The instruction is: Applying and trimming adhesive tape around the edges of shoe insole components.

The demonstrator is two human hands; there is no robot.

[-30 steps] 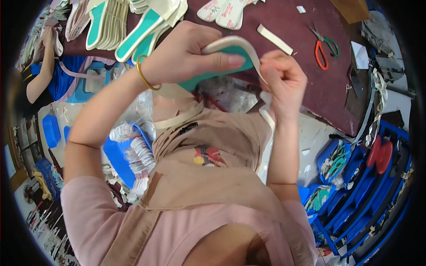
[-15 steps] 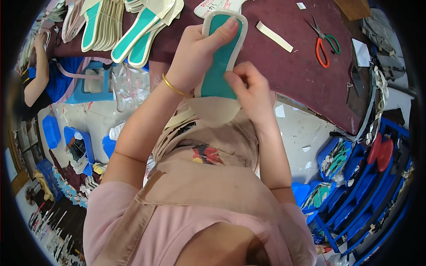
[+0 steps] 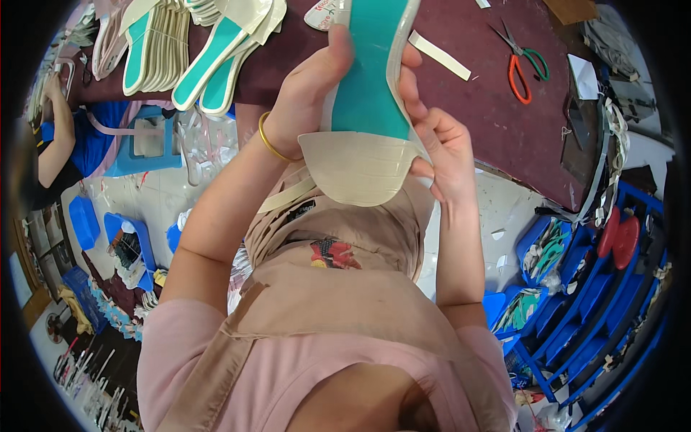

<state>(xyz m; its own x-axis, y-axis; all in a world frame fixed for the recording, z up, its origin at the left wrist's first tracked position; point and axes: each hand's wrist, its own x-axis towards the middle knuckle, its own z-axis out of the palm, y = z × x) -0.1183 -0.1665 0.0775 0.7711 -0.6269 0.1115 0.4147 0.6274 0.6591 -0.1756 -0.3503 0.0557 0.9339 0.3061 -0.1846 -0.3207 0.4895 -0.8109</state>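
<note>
A teal shoe insole [image 3: 371, 93] with a cream rim is held up over my lap, one end pointing away from me. A cream rounded toe piece [image 3: 363, 169] covers its near end. Gripping the insole's left side is my left hand [image 3: 309, 93], thumb along the edge, other fingers wrapped beneath and showing at the right edge. My right hand [image 3: 450, 151] is closed on the right edge where the toe piece meets the teal part, thumb and fingers pinching there.
Stacked insoles [image 3: 155, 50], one bundle tied, lie at the table's back left. A cream strip [image 3: 440, 55] and red-and-green-handled scissors [image 3: 520, 65] rest on the maroon table [image 3: 489, 122]. Blue bins [image 3: 543, 248] and a blue rack [image 3: 597, 309] stand right. A co-worker's arm [image 3: 57, 137] shows left.
The insole has come nearer and tipped, showing more of its toe piece. My left thumb has shifted from its face to the left edge. My right hand has moved right and down.
</note>
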